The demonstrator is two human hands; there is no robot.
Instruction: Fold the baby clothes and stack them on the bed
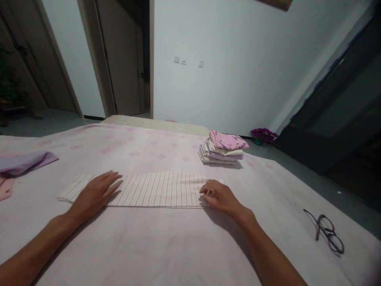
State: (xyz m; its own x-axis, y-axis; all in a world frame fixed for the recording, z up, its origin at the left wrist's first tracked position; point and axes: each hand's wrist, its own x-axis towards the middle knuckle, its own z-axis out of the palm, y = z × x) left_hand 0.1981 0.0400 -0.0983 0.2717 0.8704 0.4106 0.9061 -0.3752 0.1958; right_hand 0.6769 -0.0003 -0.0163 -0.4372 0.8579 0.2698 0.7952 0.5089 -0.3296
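A folded striped cloth (157,190), white with reddish stripes, lies as a long flat strip across the bed in front of me. My left hand (99,188) rests on its left part with the fingers stretched out. At the right end is my right hand (218,194), its fingers bent over the fabric. A gap shows between its thumb and forefinger, and no cloth is visibly pinched there. Beyond the strip stands a stack of folded clothes (222,155), topped by a pink printed piece (228,140).
A purple garment (26,162) and a pink one (6,187) lie at the left on the flowered bed sheet (149,246). Black-framed glasses (329,234) rest at the right. Past the bed's far edge are purple flowers (263,135) and a door (122,59).
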